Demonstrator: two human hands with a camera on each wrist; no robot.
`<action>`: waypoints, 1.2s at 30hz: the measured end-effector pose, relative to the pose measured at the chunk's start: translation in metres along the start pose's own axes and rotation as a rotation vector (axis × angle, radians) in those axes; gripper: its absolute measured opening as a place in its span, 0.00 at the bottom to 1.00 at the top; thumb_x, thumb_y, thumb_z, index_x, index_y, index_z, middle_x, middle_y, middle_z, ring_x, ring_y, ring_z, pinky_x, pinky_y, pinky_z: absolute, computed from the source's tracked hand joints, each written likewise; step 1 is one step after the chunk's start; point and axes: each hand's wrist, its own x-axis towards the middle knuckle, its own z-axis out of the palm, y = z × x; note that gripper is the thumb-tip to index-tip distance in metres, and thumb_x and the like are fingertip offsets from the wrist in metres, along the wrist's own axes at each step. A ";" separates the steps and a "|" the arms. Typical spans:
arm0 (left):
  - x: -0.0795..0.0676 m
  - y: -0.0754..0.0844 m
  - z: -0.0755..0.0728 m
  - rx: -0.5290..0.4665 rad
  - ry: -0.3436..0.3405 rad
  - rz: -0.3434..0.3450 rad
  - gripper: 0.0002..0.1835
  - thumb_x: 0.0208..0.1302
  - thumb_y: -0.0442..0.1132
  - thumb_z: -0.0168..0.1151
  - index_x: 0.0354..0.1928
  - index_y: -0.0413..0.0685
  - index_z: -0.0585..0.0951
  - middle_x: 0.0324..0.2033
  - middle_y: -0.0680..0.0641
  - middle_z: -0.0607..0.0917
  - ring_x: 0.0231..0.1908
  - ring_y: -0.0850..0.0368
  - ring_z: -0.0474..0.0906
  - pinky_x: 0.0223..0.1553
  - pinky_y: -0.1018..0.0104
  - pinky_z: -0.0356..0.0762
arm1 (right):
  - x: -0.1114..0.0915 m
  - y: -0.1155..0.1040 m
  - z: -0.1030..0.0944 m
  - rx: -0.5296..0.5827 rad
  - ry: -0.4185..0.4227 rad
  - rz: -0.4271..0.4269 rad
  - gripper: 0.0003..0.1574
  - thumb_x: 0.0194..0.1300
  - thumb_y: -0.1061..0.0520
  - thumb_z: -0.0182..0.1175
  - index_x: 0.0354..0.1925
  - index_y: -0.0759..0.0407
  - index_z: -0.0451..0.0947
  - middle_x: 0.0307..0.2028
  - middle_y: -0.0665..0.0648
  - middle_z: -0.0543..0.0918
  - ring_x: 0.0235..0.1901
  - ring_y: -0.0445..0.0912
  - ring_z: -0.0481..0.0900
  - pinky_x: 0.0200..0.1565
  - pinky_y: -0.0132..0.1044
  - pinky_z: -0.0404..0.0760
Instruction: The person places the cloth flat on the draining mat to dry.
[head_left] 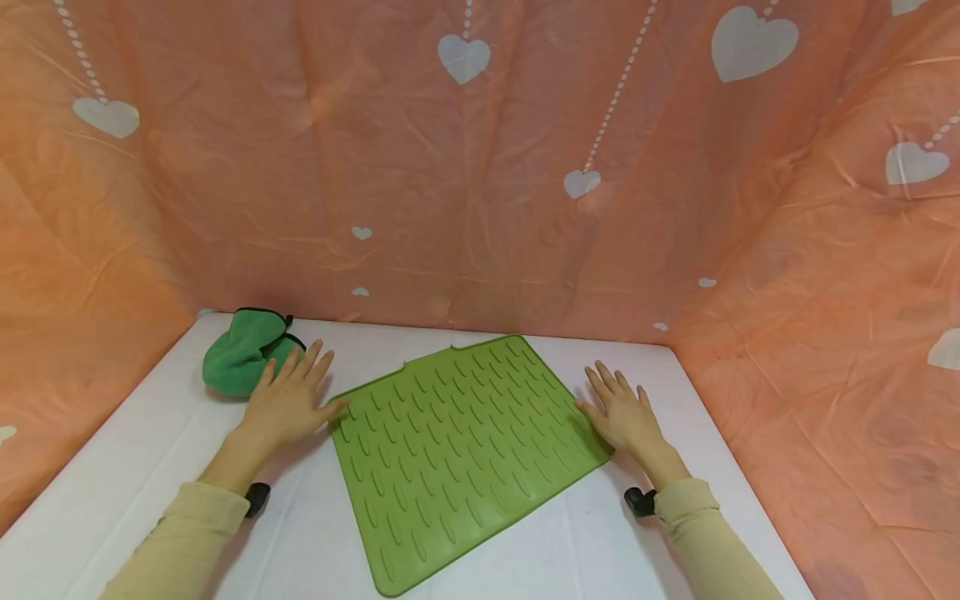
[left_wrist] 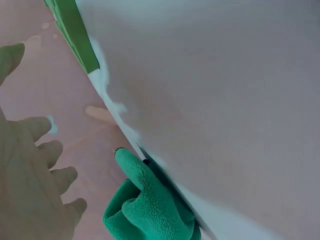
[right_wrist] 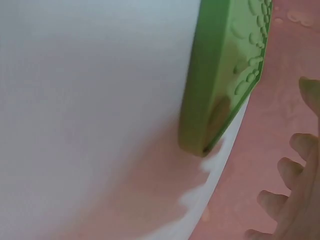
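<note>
A green rubbery mat (head_left: 465, 450) with rows of raised slanted ridges lies at an angle on the white table. My left hand (head_left: 285, 404) is spread at its left corner, thumb overlapping the edge in the head view; I cannot tell if it touches. On the other side, my right hand (head_left: 622, 417) has its fingers extended beside the mat's right corner. In the right wrist view, that hand (right_wrist: 295, 195) appears apart from the mat (right_wrist: 220, 85). Beyond my left fingers sits a bunched green cloth (head_left: 238, 358) with dark edging, also seen in the left wrist view.
The white table (head_left: 300, 533) is bounded at the back and sides by an orange-pink curtain (head_left: 450, 200) printed with white hearts. Each wrist carries a small black device, one at the left cuff (head_left: 257, 498) and one at the right.
</note>
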 end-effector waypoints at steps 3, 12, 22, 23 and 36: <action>0.002 -0.005 0.001 0.019 0.046 0.014 0.47 0.63 0.68 0.48 0.73 0.41 0.54 0.72 0.37 0.50 0.69 0.32 0.45 0.64 0.32 0.40 | -0.001 -0.002 -0.002 0.013 0.012 -0.015 0.43 0.69 0.35 0.47 0.74 0.52 0.51 0.73 0.57 0.51 0.69 0.64 0.51 0.63 0.68 0.48; 0.003 -0.017 -0.005 0.035 0.118 0.028 0.46 0.64 0.67 0.47 0.73 0.42 0.55 0.72 0.39 0.50 0.71 0.36 0.42 0.65 0.34 0.40 | -0.008 -0.015 -0.005 0.047 0.020 -0.073 0.43 0.69 0.32 0.44 0.73 0.51 0.52 0.74 0.55 0.50 0.70 0.62 0.50 0.64 0.67 0.47; 0.007 -0.039 -0.013 0.061 0.125 0.010 0.45 0.64 0.65 0.50 0.73 0.42 0.55 0.74 0.42 0.44 0.70 0.33 0.43 0.64 0.33 0.39 | -0.017 -0.028 0.000 0.017 0.037 -0.162 0.42 0.68 0.35 0.49 0.72 0.52 0.56 0.73 0.54 0.54 0.69 0.62 0.54 0.63 0.67 0.49; 0.007 -0.042 -0.014 0.059 0.124 0.006 0.46 0.63 0.65 0.51 0.73 0.43 0.54 0.74 0.42 0.43 0.70 0.33 0.43 0.64 0.33 0.38 | -0.019 -0.029 0.000 0.015 0.032 -0.169 0.41 0.68 0.36 0.50 0.72 0.52 0.57 0.72 0.54 0.54 0.69 0.62 0.55 0.63 0.67 0.50; 0.011 -0.076 -0.021 0.064 0.090 -0.029 0.46 0.63 0.63 0.54 0.72 0.40 0.54 0.73 0.37 0.46 0.70 0.31 0.40 0.63 0.30 0.34 | -0.042 -0.047 0.011 -0.020 -0.098 -0.293 0.43 0.66 0.32 0.49 0.72 0.48 0.57 0.72 0.52 0.55 0.70 0.60 0.54 0.64 0.65 0.52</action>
